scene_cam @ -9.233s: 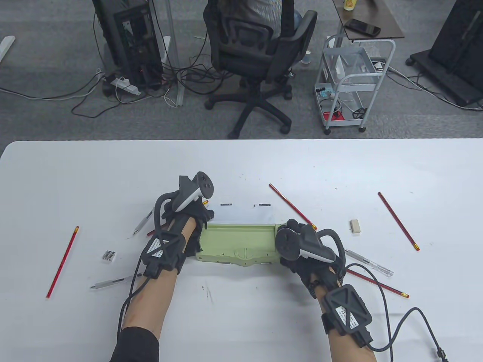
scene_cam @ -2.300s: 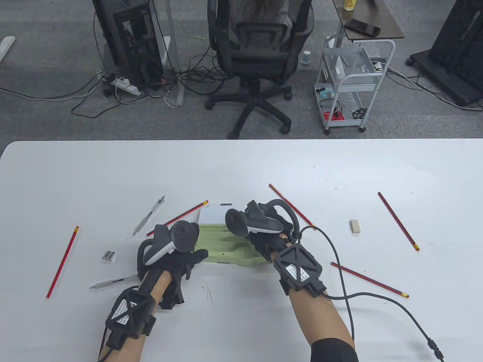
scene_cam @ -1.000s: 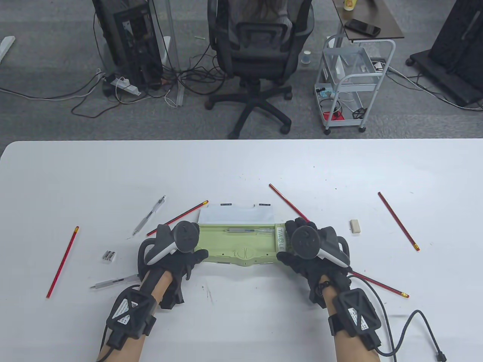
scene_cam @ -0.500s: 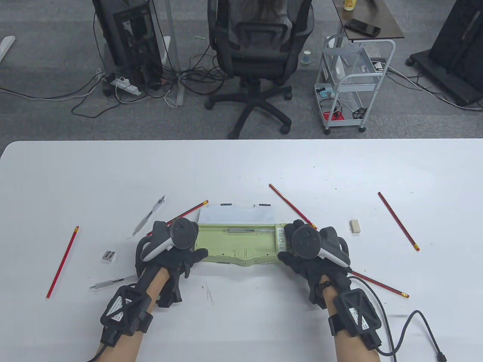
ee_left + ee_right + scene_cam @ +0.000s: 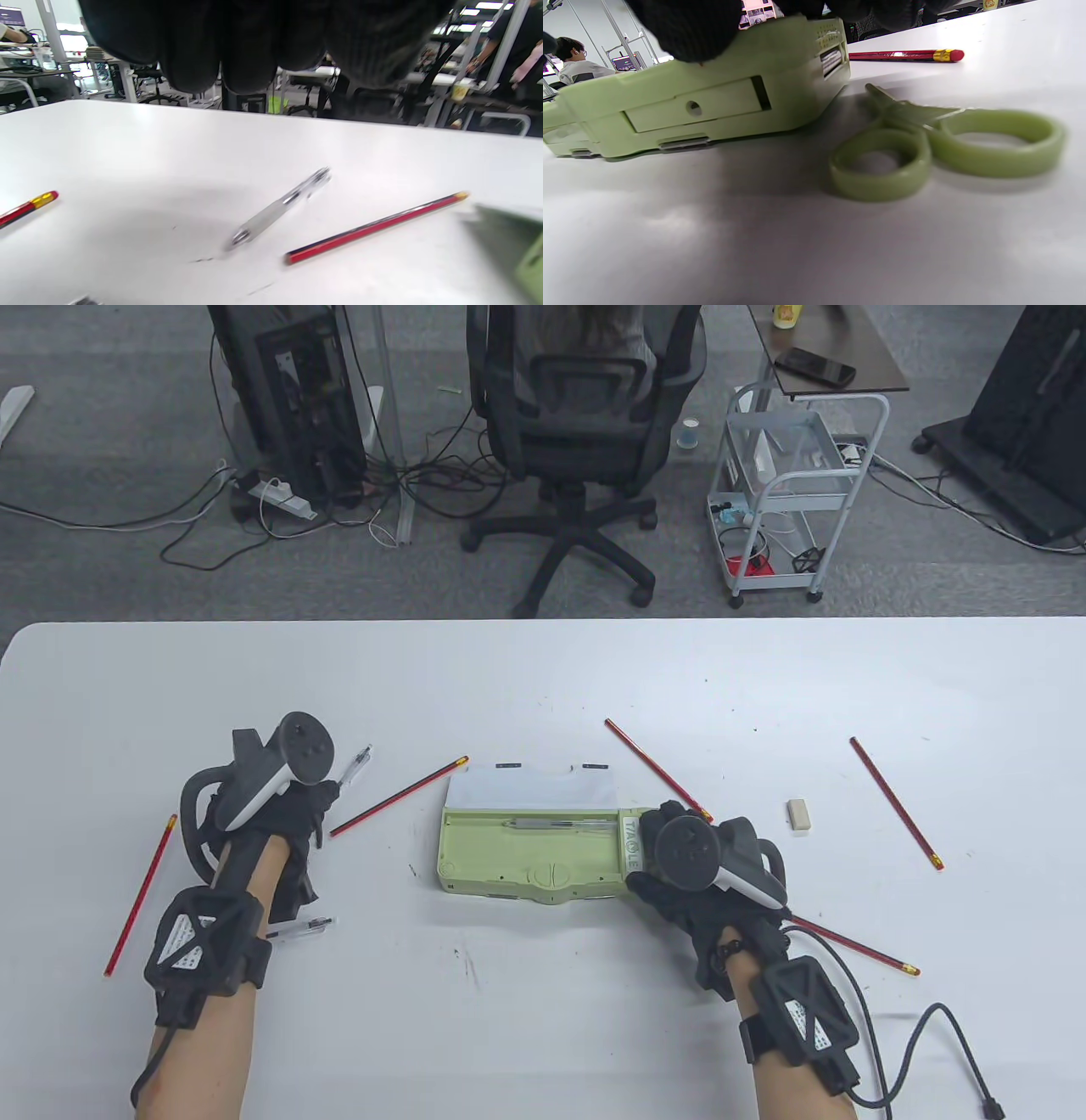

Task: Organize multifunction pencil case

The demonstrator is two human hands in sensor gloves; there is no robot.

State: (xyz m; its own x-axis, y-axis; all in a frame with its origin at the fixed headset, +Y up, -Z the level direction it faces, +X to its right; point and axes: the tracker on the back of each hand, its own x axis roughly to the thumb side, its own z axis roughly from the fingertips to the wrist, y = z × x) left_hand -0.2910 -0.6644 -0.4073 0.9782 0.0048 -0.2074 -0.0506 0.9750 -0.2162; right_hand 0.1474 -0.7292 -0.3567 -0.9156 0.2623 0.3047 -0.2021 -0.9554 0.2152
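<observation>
The green pencil case is lying open near the middle of the white surface, with a clear pen resting in its tray, and the right hand is gripping its right end with curled fingers. The left hand is hovering well to the left of the case above another clear pen, beside a red pencil, holding nothing, though whether its fingers are curled or relaxed cannot be told. Green scissors are lying on the surface just beside the case's right end.
</observation>
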